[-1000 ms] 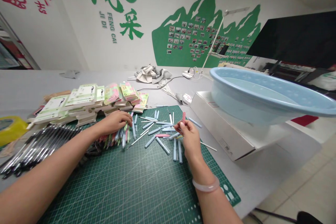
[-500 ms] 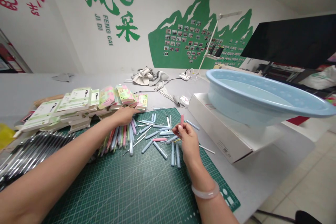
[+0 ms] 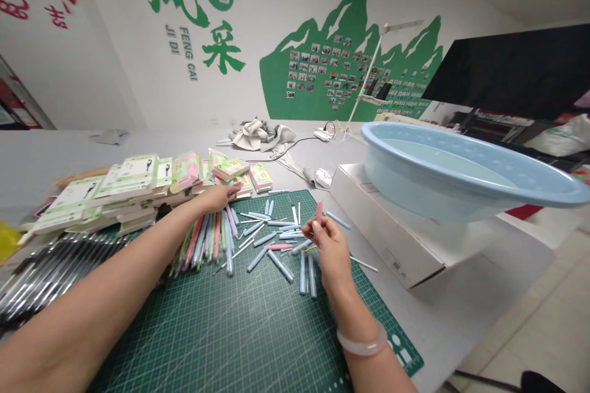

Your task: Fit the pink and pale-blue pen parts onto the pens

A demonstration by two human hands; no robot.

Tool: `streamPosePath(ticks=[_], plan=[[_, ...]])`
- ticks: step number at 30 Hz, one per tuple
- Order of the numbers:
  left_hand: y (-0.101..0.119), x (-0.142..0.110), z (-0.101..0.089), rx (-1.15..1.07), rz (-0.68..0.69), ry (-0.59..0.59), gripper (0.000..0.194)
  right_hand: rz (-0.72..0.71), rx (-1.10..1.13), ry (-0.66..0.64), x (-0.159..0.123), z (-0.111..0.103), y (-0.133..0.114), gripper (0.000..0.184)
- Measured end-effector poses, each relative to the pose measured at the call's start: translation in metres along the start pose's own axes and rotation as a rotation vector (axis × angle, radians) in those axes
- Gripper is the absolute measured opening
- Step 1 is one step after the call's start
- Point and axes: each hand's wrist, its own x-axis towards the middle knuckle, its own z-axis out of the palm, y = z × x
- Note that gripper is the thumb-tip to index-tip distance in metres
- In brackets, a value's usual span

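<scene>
My left hand (image 3: 216,198) reaches into the pile of small pink-and-green boxes (image 3: 230,169). Its fingers are bent together against the lower boxes, and what they grip is hidden. In my right hand (image 3: 329,242), thumb and fingers pinch a short pink pen part (image 3: 319,210), held upright above the mat. Light-blue pen barrels (image 3: 280,265), thin white sticks and a pink pen piece (image 3: 279,247) lie scattered between the hands. Below my left wrist is a bundle of coloured pens or refills (image 3: 209,239).
A green cutting mat (image 3: 221,331) covers the front of the table. White-and-green boxes (image 3: 133,175) are stacked at left, above a row of dark clear pens (image 3: 55,270). On the right, a blue basin (image 3: 415,196) rests on a white carton (image 3: 382,233). Grey cloths (image 3: 262,134) lie behind.
The small boxes by my left hand have shifted: one lies farther right and another has tipped over. My left hand has drawn slightly left. My right hand keeps its place with the pink pen part.
</scene>
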Motion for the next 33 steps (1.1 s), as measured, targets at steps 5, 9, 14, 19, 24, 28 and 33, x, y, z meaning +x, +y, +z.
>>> streamPosePath(ticks=[5,9,14,19,24,28,33], plan=[[-0.002,-0.002,-0.011,-0.035,-0.015,0.009,0.055,-0.006,-0.094,-0.034,-0.002,0.002,0.0,0.017],[0.01,-0.002,-0.001,-0.046,0.083,0.001,0.049,-0.07,-0.382,-0.185,-0.012,0.011,-0.001,0.013],[0.05,0.009,0.029,-0.007,0.381,0.028,0.057,-0.15,-0.57,-0.342,-0.023,0.022,0.005,0.013],[0.084,0.04,0.051,0.053,0.322,0.018,0.055,-0.175,-0.641,-0.377,-0.027,0.026,0.006,0.015],[0.098,0.062,0.061,0.058,0.251,0.053,0.054,-0.183,-0.676,-0.386,-0.03,0.027,0.002,0.014],[0.102,0.061,0.064,0.047,0.245,0.066,0.05,-0.18,-0.687,-0.383,-0.033,0.028,0.002,0.014],[0.094,0.054,0.05,0.008,0.311,0.004,0.048,-0.18,-0.69,-0.399,-0.029,0.024,0.002,0.015]])
